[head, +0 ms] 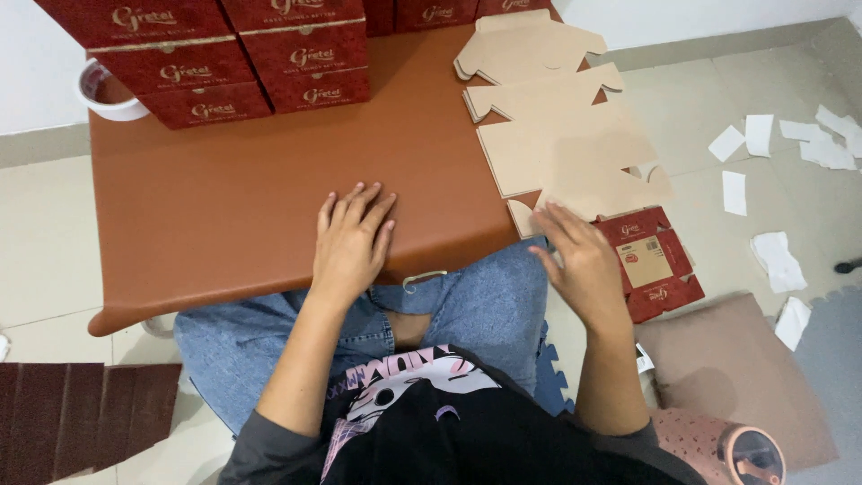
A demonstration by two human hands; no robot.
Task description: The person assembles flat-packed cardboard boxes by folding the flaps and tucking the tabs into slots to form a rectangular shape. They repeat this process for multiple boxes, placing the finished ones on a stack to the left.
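**Flat Carton Blanks Reached For at the Worktop Edge**

A smooth, reddish-brown worktop (224, 198) with rounded corners is seen from above, set over a pale tiled floor (36, 233). Dark red, glossy folded boxes (242, 54) are stacked along the upper left of the frame, with a roll of tape (101, 94) beside them. A pile of unfolded carton blanks (566, 148), matte tan cardboard with notched flaps, is spread at the upper right of the worktop and overhangs its edge. The left hand (352, 241) is laid flat and open on the worktop, fingers spread, nothing gripped. The right hand (584, 260) is open, its fingertips touching the lowest blank's edge. One red printed blank (655, 265) lies on the floor just beside it. White paper scraps (772, 144) are scattered at the right.
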